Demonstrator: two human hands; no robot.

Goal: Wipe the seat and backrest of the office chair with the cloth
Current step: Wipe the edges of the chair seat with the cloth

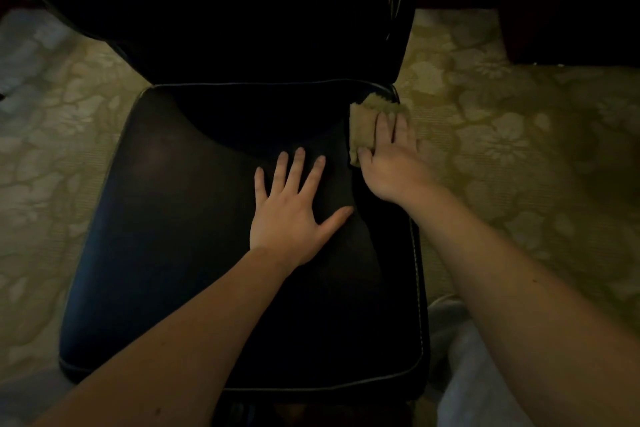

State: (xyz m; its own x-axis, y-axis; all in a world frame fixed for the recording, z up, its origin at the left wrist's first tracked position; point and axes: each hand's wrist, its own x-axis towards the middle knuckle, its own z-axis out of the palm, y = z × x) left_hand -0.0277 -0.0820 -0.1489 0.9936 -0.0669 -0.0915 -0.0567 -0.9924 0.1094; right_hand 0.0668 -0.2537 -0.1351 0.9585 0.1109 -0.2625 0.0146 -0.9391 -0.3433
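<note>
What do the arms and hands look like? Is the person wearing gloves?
No gloves. The left hand and right hand are bare, with no rings or watch showing. The left arm and right arm are bare too, no sleeves in view.

Two bare forearms (180, 333), uncovered right to the picture's edge, end in the left hand (287, 215) and right hand (391, 156), fingernails short. Right of the black leather chair seat (156, 253), near its front corner, pale grey fabric (485, 388) shows, too blurred to identify.
</note>
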